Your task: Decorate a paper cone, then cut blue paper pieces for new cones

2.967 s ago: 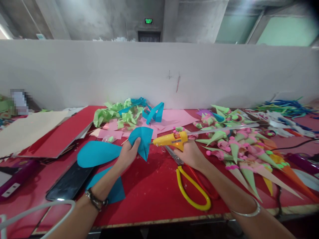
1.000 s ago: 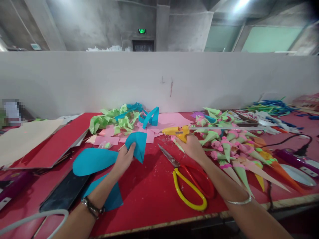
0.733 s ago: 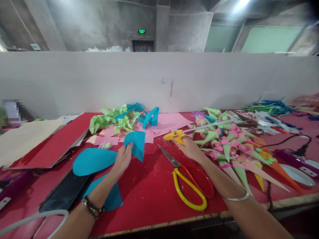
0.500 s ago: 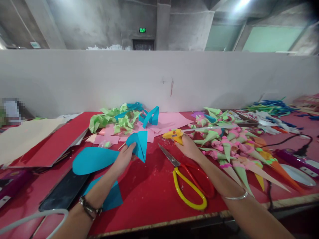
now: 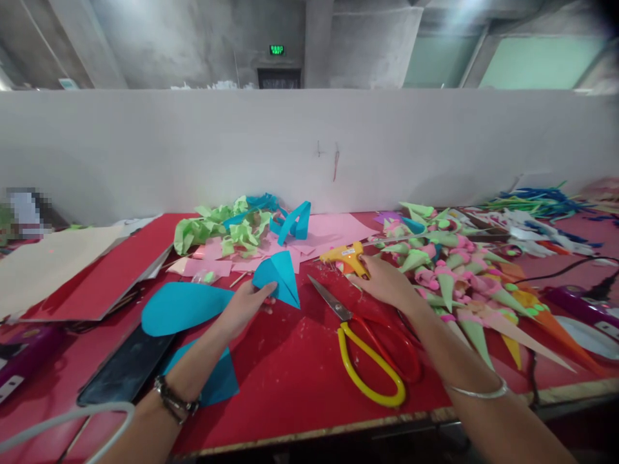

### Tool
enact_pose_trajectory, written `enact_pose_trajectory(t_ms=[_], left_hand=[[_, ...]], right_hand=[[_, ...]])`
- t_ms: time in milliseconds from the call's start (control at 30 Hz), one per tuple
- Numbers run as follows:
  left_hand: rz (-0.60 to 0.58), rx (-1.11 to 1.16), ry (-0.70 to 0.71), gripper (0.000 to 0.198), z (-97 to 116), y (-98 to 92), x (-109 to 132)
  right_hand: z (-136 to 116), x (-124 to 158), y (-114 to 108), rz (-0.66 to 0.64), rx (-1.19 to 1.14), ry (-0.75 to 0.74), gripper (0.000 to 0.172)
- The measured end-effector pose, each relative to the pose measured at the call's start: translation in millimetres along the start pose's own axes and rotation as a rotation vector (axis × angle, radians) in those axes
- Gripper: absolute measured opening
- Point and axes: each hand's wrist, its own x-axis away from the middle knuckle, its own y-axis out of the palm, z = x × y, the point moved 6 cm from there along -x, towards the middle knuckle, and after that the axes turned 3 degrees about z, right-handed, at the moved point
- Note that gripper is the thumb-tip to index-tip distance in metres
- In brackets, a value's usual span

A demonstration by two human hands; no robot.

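My left hand [image 5: 240, 308] pinches a blue paper cone [image 5: 279, 278] just above the red table [image 5: 290, 367]. A yellow hot glue gun [image 5: 344, 256] rests on the table by the pink paper, and my right hand [image 5: 382, 283] lies on its handle with the fingers loosened around it. Scissors [image 5: 372, 348] with yellow and red handles lie open between my two forearms, blades pointing toward the cone.
Flat blue paper shapes [image 5: 186, 308] and a black phone [image 5: 126, 368] lie to the left. Green and blue scraps [image 5: 232, 225] sit on pink sheets at the back. A pile of finished paper cones [image 5: 459, 283] fills the right, with a black cable [image 5: 565, 267] and a purple device [image 5: 580, 306].
My right hand carried the glue gun away from the cone and set it down on the table to the right. My left hand turned the blue cone and shifted slightly right.
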Motion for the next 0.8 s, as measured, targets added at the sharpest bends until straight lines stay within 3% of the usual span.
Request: enact_pose_trajectory(t_ms=[200, 433, 600, 800], left_hand=[[0.0, 0.027, -0.011, 0.026, 0.0, -0.3, 0.4], [-0.002, -0.058, 0.069, 0.028, 4.7, -1.1, -0.9], [0.016, -0.145, 0.134, 0.034, 10.4, -2.6, 0.6], [-0.001, -0.125, 0.147, 0.026, 10.1, -1.9, -1.5]], right_hand=[[-3.2, -5.2, 5.9, -0.071, -0.06, -0.03, 0.023], [-14.8, -3.7, 11.4, 0.033, -0.205, -0.112, 0.031], [-12.8, -5.3, 13.6, 0.02, -0.161, -0.116, 0.028], [-6.5, -7.7, 12.5, 0.001, -0.141, -0.067, 0.031]])
